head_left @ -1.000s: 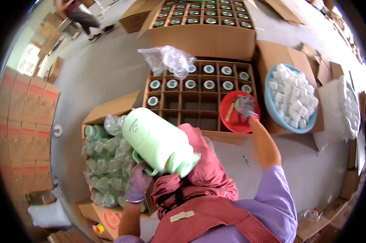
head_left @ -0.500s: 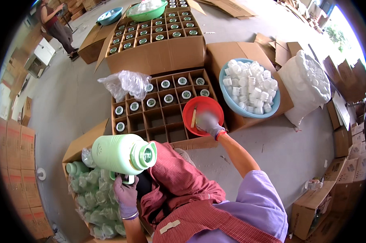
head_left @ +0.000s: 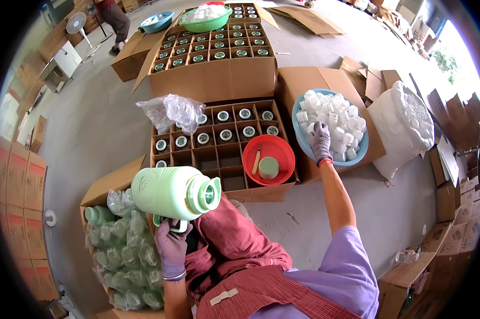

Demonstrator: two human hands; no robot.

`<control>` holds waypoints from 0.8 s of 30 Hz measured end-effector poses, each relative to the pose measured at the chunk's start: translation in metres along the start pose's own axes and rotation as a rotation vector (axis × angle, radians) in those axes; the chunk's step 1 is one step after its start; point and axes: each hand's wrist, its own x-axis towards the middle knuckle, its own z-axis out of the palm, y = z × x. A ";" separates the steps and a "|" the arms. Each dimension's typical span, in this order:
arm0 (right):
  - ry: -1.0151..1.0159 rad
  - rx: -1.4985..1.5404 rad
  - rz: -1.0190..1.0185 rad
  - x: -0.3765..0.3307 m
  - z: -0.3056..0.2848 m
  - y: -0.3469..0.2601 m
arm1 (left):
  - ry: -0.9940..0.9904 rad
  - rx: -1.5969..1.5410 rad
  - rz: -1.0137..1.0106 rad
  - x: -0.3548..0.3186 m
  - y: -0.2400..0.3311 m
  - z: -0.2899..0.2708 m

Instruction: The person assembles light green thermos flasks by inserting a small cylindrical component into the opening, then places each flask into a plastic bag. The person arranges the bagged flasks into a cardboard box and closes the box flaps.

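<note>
My left hand [head_left: 172, 244], in a grey-purple glove, is closed around the handle of a pale green vacuum flask [head_left: 165, 192]. The flask lies tilted on its side above my lap, its open mouth to the right. My gloved right hand [head_left: 321, 142] reaches over a light blue basin [head_left: 298, 139] heaped with white plastic caps [head_left: 342, 121]. Its fingers stretch onto the caps, with none visibly gripped. Near it, a red bowl [head_left: 287, 171] holds a round green lid [head_left: 268, 167] and a thin stick-like tool [head_left: 256, 160]. The bowl rests on a divided carton [head_left: 256, 194].
White-topped flasks fill some carton cells, under a clear plastic bag [head_left: 171, 112]. Left, a box [head_left: 94, 199] holds several bagged green flasks [head_left: 125, 255]. Farther back stand another divided carton [head_left: 213, 80] and a green basin [head_left: 205, 24]. A white sack [head_left: 397, 122] stands right; a person [head_left: 115, 21] is far left.
My right hand has left the red bowl and moved right and away to the caps in the blue basin. The green lid in the bowl now shows. My left hand still holds the flask.
</note>
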 end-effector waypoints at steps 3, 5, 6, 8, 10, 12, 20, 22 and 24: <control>0.001 -0.031 -0.027 -0.008 0.008 0.014 | -0.044 -0.007 -0.015 0.005 -0.001 0.000; 0.008 -0.052 -0.041 -0.007 0.003 0.013 | -0.043 -0.023 -0.025 0.009 -0.004 0.002; 0.027 -0.066 -0.030 -0.006 0.002 0.012 | -0.026 -0.019 -0.034 0.009 -0.004 0.004; 0.024 -0.074 -0.008 -0.004 -0.002 0.013 | -0.032 0.006 -0.029 0.008 -0.003 0.014; -0.027 -0.099 0.017 -0.001 -0.005 0.013 | -0.032 0.018 -0.013 0.010 -0.006 0.015; -0.129 -0.114 0.029 -0.003 -0.018 -0.008 | -0.020 0.009 -0.009 0.008 -0.004 0.013; -0.113 -0.297 -0.055 -0.005 -0.024 -0.013 | -0.082 -0.081 -0.010 0.018 -0.010 0.003; -0.077 -0.276 -0.106 -0.015 -0.014 -0.002 | -0.040 -0.107 -0.009 0.018 -0.014 -0.002; -0.021 -0.271 -0.099 -0.003 -0.007 0.012 | 0.024 -0.082 0.000 0.019 -0.015 0.013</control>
